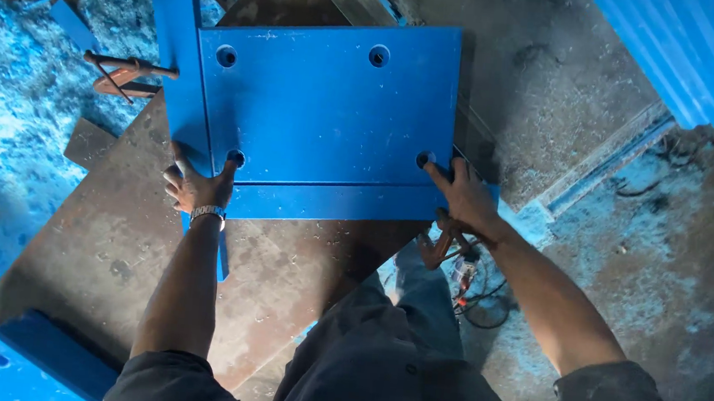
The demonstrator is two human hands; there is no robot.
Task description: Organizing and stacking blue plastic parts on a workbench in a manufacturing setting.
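Both hands are on the blue panel, which lies flat across a worn brown table, its near edge at the person's waist. The left hand grips the panel's near-left corner, thumb pressed up beside the hole there, fingers wrapped round the edge where a blue upright is joined along the panel's left side. A watch sits on that wrist. The right hand holds the near-right corner, a finger reaching to the hole on that side, the rest of the hand curled over the panel's right edge. Two more holes show near the far corners. A lower blue strip runs along the near edge between the two hands. Just beyond the upright, to the left, a rusty clamp lies at the table's edge. Under the right wrist a brown tool hangs beside a cable coiled on the dusty floor. Another blue piece, with a hole in it, rests at the near-left corner of the table. Blue dust and shavings cover the ground to the left. A blue ribbed sheet stands at far right.
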